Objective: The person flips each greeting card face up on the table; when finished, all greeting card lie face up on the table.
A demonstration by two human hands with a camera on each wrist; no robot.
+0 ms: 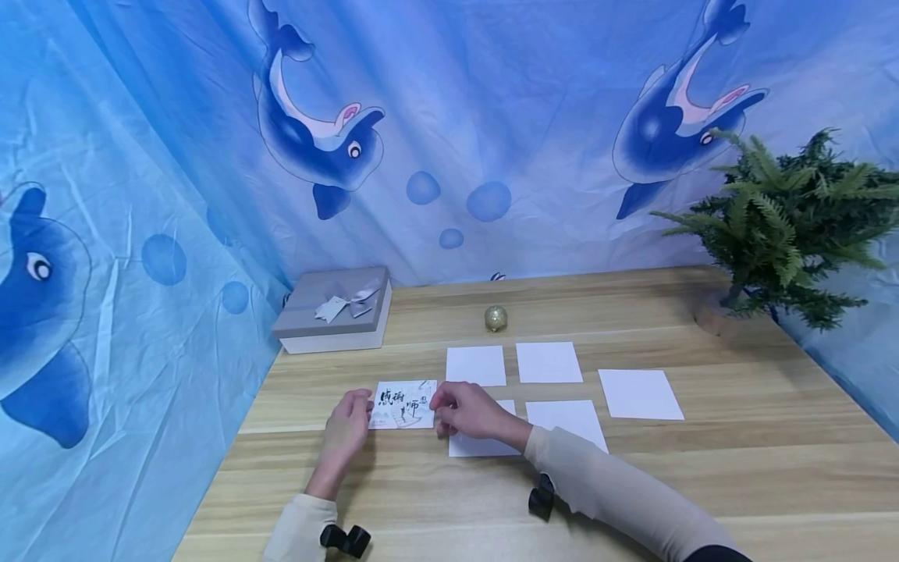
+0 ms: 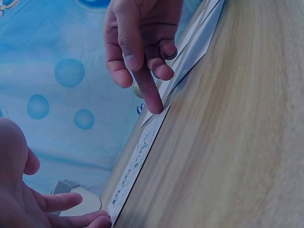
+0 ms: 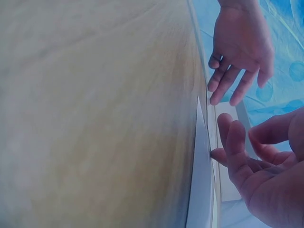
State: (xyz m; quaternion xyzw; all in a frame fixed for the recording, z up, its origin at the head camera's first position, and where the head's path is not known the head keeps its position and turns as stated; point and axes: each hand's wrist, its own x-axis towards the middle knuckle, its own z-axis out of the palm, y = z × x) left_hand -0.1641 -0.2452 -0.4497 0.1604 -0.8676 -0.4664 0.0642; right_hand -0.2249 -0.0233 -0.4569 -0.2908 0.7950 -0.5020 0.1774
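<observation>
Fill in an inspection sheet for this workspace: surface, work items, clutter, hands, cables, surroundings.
Surface: wood-grain table, cards spread across its middle.
Work items: one printed card, lettering up; five blank white cards to its right.
Clutter: gold ball beyond the cards; ribboned grey-lidded box back left; small evergreen tree back right.
Left hand: at the printed card's left edge.
Right hand: at its right edge.
Cables: nothing seen.
Surroundings: dolphin-print blue backdrop behind and at left.

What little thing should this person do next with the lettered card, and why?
Probably ease the left hand and right hand away from its ends: the lettered card appears to lie flat on the table, with a visible gap between it and the white cards.
</observation>
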